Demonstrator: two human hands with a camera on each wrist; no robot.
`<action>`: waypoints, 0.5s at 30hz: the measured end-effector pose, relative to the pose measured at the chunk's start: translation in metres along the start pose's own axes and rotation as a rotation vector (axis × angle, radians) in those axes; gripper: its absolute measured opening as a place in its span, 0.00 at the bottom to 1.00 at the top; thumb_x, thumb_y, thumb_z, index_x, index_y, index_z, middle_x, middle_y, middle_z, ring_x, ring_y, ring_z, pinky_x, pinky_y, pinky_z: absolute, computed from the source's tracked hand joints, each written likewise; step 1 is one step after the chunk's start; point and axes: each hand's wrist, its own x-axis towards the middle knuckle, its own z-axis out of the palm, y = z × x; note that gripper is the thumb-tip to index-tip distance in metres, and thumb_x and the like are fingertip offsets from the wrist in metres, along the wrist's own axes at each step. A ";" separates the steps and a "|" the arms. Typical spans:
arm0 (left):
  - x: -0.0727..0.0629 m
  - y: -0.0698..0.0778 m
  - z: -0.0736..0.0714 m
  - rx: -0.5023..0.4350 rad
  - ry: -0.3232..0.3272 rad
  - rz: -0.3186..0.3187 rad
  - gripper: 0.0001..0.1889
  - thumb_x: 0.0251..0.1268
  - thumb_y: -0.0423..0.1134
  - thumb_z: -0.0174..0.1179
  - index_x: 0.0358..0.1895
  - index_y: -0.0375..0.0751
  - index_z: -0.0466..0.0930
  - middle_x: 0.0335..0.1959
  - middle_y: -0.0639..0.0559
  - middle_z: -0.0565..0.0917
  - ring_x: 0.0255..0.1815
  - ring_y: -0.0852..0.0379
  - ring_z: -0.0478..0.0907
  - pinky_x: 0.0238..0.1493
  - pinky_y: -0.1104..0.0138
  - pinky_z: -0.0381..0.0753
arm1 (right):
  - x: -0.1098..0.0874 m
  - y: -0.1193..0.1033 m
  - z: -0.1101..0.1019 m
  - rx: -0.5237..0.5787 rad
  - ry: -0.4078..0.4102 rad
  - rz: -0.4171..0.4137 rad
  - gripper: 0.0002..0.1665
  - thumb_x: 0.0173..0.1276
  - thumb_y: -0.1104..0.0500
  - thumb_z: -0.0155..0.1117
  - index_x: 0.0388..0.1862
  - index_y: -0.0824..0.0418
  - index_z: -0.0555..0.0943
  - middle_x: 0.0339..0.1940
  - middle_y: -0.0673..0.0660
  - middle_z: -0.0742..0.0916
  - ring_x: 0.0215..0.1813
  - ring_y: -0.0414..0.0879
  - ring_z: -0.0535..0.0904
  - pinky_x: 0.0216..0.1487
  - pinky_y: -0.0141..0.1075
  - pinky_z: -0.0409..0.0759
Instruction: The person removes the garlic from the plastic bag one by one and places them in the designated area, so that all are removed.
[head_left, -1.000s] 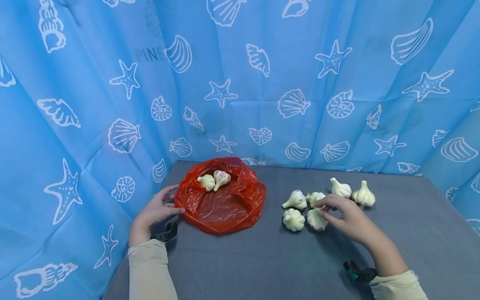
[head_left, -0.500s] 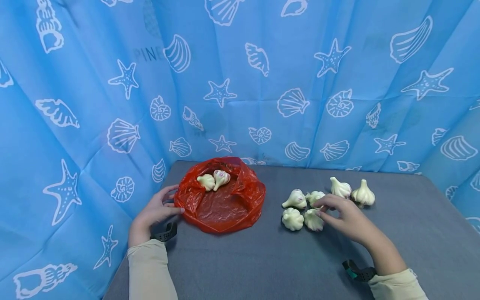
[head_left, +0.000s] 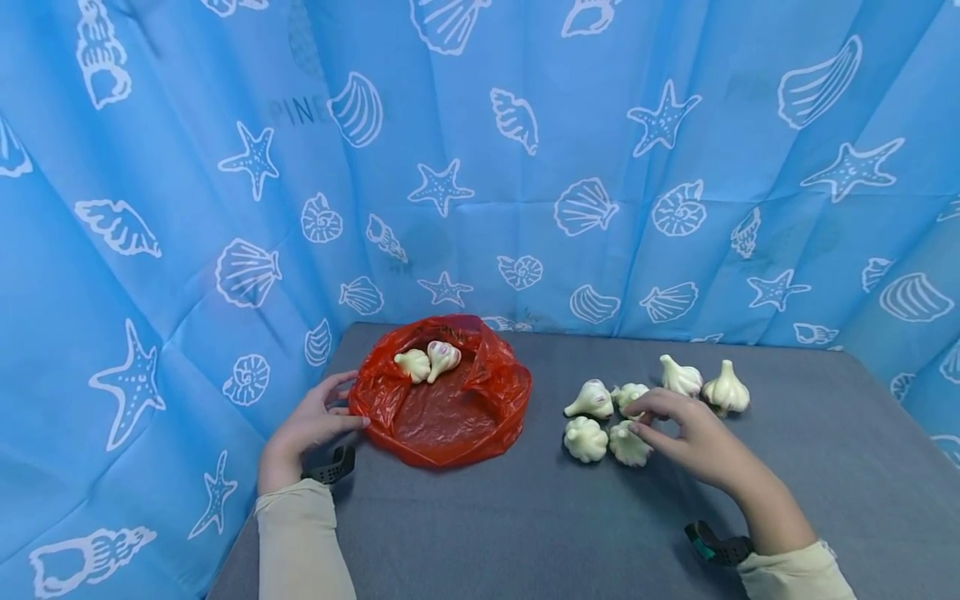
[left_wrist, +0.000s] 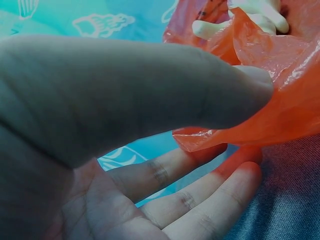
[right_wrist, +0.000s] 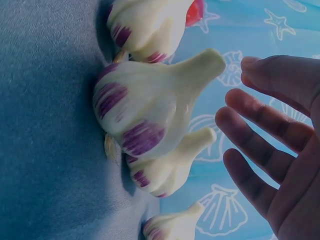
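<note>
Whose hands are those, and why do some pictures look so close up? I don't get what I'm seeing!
There's no robot here, just one person's two bare hands. The wide picture comes from a camera on the person's head, looking forward and down. The close-ups come from a camera on each wrist, so fingers look huge.

On the grey tabletop sits an open red bag with two garlic bulbs inside. Six loose bulbs show outside it. The left hand touches the bag's edge. The right hand is by the loose bulbs, fingers open, holding nothing.
</note>
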 end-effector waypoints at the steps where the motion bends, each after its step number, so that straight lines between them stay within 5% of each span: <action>1: 0.000 0.000 0.000 -0.001 0.001 0.001 0.48 0.67 0.37 0.72 0.86 0.43 0.53 0.79 0.29 0.65 0.78 0.26 0.65 0.68 0.40 0.81 | 0.000 -0.001 0.000 0.005 -0.001 -0.001 0.16 0.67 0.69 0.75 0.48 0.50 0.88 0.43 0.50 0.91 0.41 0.30 0.83 0.36 0.34 0.83; 15: -0.001 0.000 0.001 -0.025 0.014 0.016 0.49 0.65 0.37 0.74 0.85 0.42 0.55 0.77 0.29 0.67 0.74 0.28 0.72 0.65 0.44 0.85 | 0.012 -0.028 0.001 0.021 0.019 -0.093 0.20 0.67 0.70 0.74 0.48 0.45 0.87 0.45 0.42 0.89 0.45 0.34 0.84 0.44 0.31 0.84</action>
